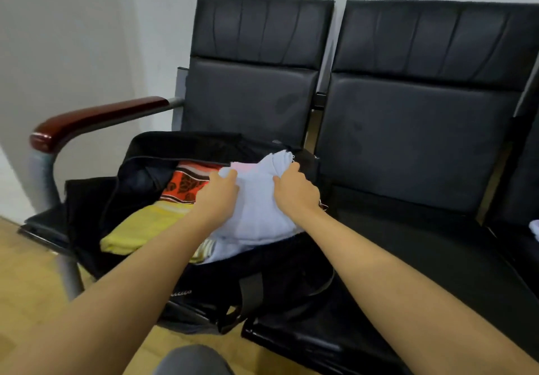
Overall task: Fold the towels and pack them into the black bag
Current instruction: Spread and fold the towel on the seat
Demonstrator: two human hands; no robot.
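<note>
An open black bag (262,275) lies on the left seat of a row of black chairs. Inside it a folded yellow towel (143,228) sits near the front left, and an orange-and-black patterned towel (186,183) lies behind it. A folded white towel (256,214) lies over the bag's right part, with a hint of pink at its far edge. My left hand (218,192) grips its left side. On its far right corner my right hand (294,188) has its fingers curled round the cloth. Both forearms reach in from below.
The black chairs (408,129) stand against a white wall. A red-brown armrest (96,120) on a grey metal frame borders the bag's left. Another pale cloth (534,228) shows at the right edge on the far seat. Wooden floor (29,287) lies below left.
</note>
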